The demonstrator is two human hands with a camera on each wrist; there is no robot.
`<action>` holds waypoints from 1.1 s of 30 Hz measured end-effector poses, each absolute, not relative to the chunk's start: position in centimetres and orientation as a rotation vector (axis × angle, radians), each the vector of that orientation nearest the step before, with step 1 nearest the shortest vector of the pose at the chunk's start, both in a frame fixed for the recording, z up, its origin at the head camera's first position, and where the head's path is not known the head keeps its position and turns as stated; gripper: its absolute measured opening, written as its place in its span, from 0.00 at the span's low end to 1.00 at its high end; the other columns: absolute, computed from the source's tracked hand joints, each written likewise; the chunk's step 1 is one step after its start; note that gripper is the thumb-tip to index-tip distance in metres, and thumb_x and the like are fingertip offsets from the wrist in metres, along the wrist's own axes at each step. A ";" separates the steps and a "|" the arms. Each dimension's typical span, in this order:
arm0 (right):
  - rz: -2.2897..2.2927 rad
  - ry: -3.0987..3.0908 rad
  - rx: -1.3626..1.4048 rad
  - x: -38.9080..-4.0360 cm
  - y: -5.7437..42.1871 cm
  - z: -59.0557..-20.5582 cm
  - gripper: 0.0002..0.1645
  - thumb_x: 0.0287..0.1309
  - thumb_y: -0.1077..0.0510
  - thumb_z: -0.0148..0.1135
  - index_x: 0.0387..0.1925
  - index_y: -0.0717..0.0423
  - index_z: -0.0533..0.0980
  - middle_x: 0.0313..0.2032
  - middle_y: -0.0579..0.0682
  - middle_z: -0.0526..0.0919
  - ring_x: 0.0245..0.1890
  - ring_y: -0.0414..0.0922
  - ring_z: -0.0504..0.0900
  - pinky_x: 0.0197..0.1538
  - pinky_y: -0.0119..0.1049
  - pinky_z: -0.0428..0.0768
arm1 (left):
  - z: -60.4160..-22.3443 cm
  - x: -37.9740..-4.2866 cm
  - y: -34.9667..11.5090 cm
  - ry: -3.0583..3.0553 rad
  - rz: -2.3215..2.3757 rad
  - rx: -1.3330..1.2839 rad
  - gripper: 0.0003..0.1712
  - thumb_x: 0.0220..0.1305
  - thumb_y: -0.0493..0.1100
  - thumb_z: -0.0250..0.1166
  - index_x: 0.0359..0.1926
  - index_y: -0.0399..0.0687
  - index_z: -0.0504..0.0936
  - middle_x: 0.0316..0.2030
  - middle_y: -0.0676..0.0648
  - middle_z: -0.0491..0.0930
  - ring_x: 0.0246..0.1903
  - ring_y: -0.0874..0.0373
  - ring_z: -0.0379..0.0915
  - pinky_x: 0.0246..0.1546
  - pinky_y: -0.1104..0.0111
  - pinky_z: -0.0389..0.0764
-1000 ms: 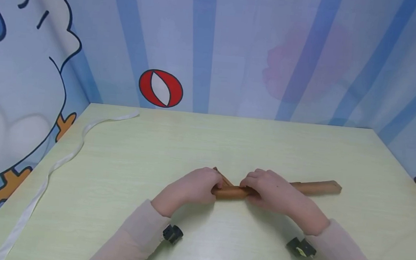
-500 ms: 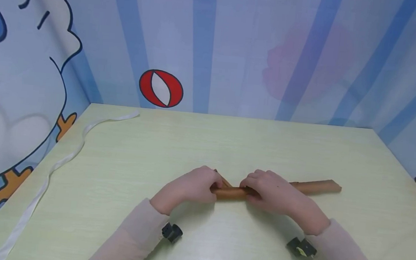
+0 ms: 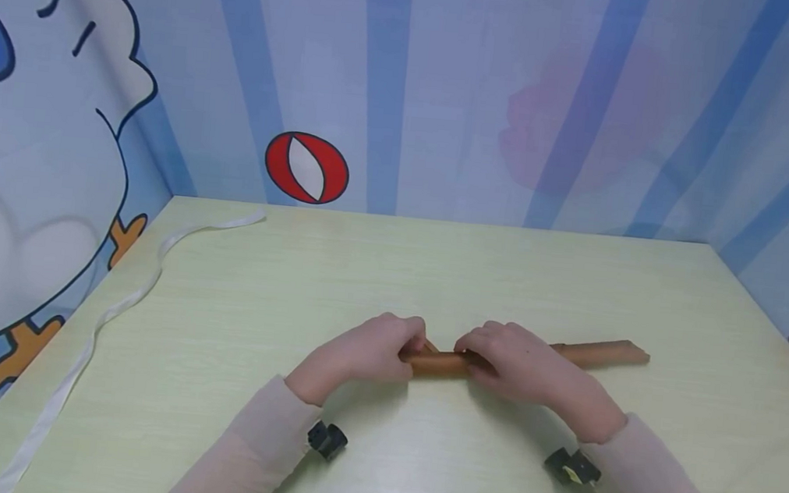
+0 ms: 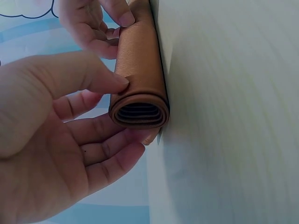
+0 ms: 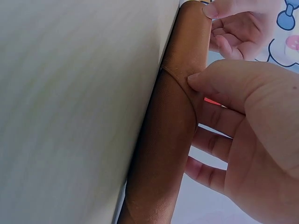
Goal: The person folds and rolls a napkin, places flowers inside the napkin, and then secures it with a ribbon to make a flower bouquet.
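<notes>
A brown leather-like sheet, rolled into a tube (image 3: 440, 365), lies across the table in front of me. Its layered spiral end (image 4: 140, 114) with a dark inside faces the left wrist camera. My left hand (image 3: 375, 348) pinches the roll near that end, thumb on the near side and fingers on the far side. Further right, my right hand (image 3: 521, 363) holds the middle, its thumb pressing by a slanting seam in the right wrist view, fingers behind the roll (image 5: 163, 135). A narrow loose corner (image 3: 431, 345) sticks up behind the roll, partly hidden by the left hand.
A long white ribbon (image 3: 127, 301) winds along the left side of the pale table (image 3: 336, 265). Patterned blue walls (image 3: 451, 87) with cartoon figures close in the back and sides. A small dark camera (image 3: 327, 440) sits on the left wrist, another (image 3: 572, 467) on the right.
My left hand's forefinger has shifted forward and right over the loose corner, covering its tip. The right hand and the roll stay almost still.
</notes>
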State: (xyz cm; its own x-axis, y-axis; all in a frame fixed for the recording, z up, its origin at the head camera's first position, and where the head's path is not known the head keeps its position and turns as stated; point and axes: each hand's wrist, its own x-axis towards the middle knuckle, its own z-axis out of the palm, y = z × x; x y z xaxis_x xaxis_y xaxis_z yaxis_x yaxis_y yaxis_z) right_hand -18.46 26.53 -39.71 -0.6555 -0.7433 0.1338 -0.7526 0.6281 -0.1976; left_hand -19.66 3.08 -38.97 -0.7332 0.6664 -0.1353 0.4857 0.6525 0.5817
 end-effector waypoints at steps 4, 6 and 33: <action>0.365 -2.795 1.288 -18.5 26.5 -39.7 0.11 0.52 0.67 0.64 0.40 0.55 0.80 0.31 0.43 0.81 0.30 0.41 0.77 0.37 0.38 0.76 | -38.9 -19.7 3.1 2.534 0.743 0.896 0.08 0.55 0.30 0.62 0.34 0.44 0.74 0.33 0.49 0.77 0.28 0.57 0.65 0.30 0.69 0.66; 0.367 -2.801 1.284 -18.6 26.4 -39.7 0.11 0.53 0.67 0.63 0.40 0.55 0.79 0.30 0.43 0.80 0.29 0.40 0.76 0.36 0.37 0.76 | -38.9 -19.7 3.2 2.533 0.745 0.887 0.06 0.55 0.30 0.62 0.33 0.43 0.75 0.33 0.49 0.76 0.28 0.57 0.66 0.30 0.69 0.66; 0.353 -2.795 1.269 -18.6 26.4 -39.8 0.09 0.56 0.64 0.65 0.40 0.54 0.83 0.37 0.47 0.79 0.36 0.44 0.75 0.39 0.36 0.76 | -39.3 -19.7 3.6 2.625 0.598 0.984 0.14 0.53 0.30 0.65 0.43 0.41 0.86 0.36 0.48 0.74 0.29 0.58 0.63 0.32 0.71 0.65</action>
